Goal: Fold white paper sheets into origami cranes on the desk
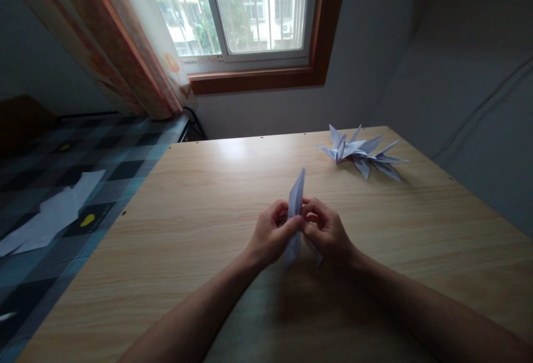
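Left hand (270, 235): gripping the folded paper piece (296, 195), thumb laid across its near face, fingers curled behind.
Right hand (330, 234): closed in a pinch at the piece's right side, thumb beside the tip of the left thumb.
Folded paper piece: held between the hands over the middle of the worktop (200, 196); one pointed flap stands upright, the lower points blurred and partly hidden.
Fold in hand: apparently shaping or pressing flaps near the centre; the exact crease cannot be made out.
Next fold: would call for a steady left grip and aligned layers, with the right fingertips working the flap.
Origami figures (361, 147): pointed, clustered at the worktop's far right, apart from the hands; count uncertain.
White paper sheets (56, 214): on the checked bedspread (137, 131), at left.
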Motion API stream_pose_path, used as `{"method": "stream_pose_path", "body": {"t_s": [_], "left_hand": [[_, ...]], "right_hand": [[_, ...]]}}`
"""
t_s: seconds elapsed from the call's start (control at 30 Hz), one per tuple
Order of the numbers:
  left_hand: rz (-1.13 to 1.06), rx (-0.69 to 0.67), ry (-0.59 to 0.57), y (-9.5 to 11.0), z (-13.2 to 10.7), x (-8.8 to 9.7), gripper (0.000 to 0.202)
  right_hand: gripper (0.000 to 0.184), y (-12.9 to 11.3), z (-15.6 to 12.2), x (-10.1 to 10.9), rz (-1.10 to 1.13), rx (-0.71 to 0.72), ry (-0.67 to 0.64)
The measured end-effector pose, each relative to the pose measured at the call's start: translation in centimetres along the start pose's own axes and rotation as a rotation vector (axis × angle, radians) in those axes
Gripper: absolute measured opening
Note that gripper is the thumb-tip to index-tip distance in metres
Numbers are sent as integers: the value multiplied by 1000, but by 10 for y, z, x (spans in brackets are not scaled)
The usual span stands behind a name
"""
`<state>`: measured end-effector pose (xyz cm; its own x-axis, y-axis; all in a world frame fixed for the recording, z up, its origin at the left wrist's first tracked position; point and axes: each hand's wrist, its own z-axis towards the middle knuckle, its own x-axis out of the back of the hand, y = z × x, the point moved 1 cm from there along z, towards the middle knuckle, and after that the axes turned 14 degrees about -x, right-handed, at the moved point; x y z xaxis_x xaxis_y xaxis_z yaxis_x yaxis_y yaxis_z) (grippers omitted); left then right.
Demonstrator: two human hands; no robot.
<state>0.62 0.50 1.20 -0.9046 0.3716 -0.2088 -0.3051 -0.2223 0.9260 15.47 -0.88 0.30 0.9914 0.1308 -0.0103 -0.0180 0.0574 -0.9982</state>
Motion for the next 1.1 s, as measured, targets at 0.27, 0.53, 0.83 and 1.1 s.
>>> {"method": "stream_pose_path", "body": {"t_s": [0.27,0.53,0.83,1.1], "left_hand": [[-129,78,10,-4,4,6,36],[-129,105,36,-1,5,9,37],[-134,34,277,-5,9,11,33],[-204,25,461,-1,13,11,35]], "right_hand": [[38,2,1,-1,1,5,-58],[23,0,0,0,150,-95,-115],[35,-2,-1,-2,-17,-86,-85],[11,-5,-3,-5,-366,-67,39]]}}
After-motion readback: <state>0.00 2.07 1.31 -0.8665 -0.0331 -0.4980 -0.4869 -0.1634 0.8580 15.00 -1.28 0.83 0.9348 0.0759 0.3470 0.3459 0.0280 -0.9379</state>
